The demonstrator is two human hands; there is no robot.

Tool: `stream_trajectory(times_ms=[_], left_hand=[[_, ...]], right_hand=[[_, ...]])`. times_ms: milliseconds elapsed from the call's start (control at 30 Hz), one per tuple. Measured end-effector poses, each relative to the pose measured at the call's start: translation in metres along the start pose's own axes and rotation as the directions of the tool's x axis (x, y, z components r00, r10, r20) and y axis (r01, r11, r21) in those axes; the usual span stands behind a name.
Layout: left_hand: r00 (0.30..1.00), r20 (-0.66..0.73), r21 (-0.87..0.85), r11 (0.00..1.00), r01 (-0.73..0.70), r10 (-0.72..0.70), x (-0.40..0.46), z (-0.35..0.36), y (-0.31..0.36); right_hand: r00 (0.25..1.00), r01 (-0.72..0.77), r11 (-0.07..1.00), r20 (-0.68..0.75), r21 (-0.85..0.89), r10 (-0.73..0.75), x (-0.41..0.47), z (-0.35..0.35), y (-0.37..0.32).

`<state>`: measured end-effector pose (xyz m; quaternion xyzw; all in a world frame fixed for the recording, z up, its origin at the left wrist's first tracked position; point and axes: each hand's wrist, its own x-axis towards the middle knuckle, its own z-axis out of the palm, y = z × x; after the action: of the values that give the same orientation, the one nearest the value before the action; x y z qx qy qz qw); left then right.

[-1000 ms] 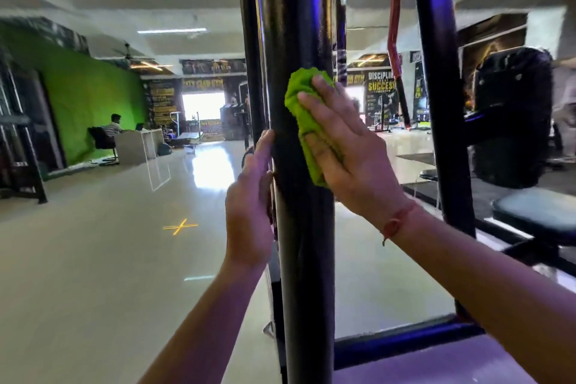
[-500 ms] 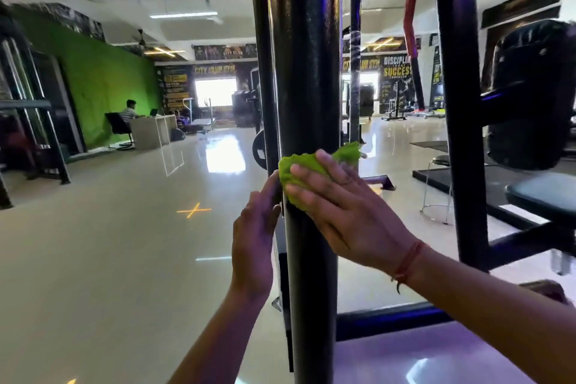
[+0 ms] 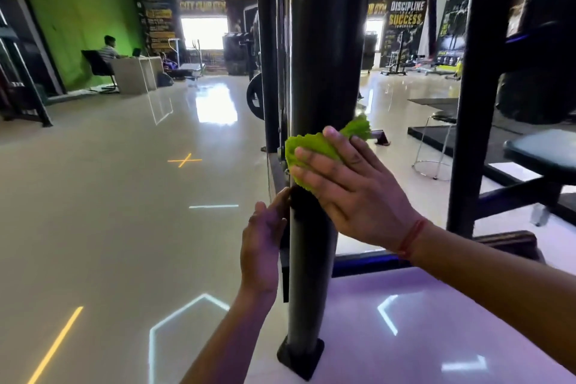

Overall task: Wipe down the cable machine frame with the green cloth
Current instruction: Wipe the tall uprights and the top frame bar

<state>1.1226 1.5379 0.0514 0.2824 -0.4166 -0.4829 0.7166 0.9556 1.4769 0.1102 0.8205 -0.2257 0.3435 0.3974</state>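
A glossy pale tiled floor (image 3: 103,196) runs far back to a green wall (image 3: 78,19), where a person sits at a light desk (image 3: 134,73); yellow and white light marks lie on the tiles. In the near middle stands the thick black round upright post of the cable machine frame (image 3: 324,56), bolted down on a square foot plate. The right hand (image 3: 352,190), fingers straight and together, presses a crumpled green cloth (image 3: 307,150) flat against the post's front. The left hand (image 3: 265,243), fingers extended, rests against the post's left edge just below the cloth. Open floor lies left; a second black upright (image 3: 470,97) and a dark padded bench (image 3: 545,151) crowd the right.
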Motion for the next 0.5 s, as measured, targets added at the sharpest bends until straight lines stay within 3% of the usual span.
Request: stream_trajectory(times_ms=[133, 233, 300, 400, 500], left_hand=[[0.998, 0.020, 0.039, 0.998, 0.053, -0.054, -0.008, -0.018, -0.018], [0.993, 0.000, 0.062, 0.991, 0.122, -0.122, -0.010, -0.033, -0.037], [0.982, -0.031, 0.058, 0.980, 0.188, -0.186, -0.014, -0.042, -0.049], [0.962, -0.053, 0.085, 0.958, 0.272, -0.269, -0.022, -0.055, -0.066], [0.945, -0.063, 0.105, 0.940, 0.325, -0.320, -0.027, -0.067, -0.080]], right_hand=[[0.975, 0.191, 0.982, 0.121, -0.018, -0.187, -0.027, 0.013, -0.013], [0.998, 0.069, 0.997, 0.013, -0.025, -0.069, -0.027, 0.021, -0.012], [1.000, 0.009, 1.000, 0.020, -0.001, -0.009, -0.050, 0.037, -0.033], [0.980, 0.129, 0.991, 0.151, 0.016, -0.130, -0.093, 0.056, -0.059], [0.990, 0.118, 0.993, 0.081, 0.023, -0.120, -0.101, 0.066, -0.060]])
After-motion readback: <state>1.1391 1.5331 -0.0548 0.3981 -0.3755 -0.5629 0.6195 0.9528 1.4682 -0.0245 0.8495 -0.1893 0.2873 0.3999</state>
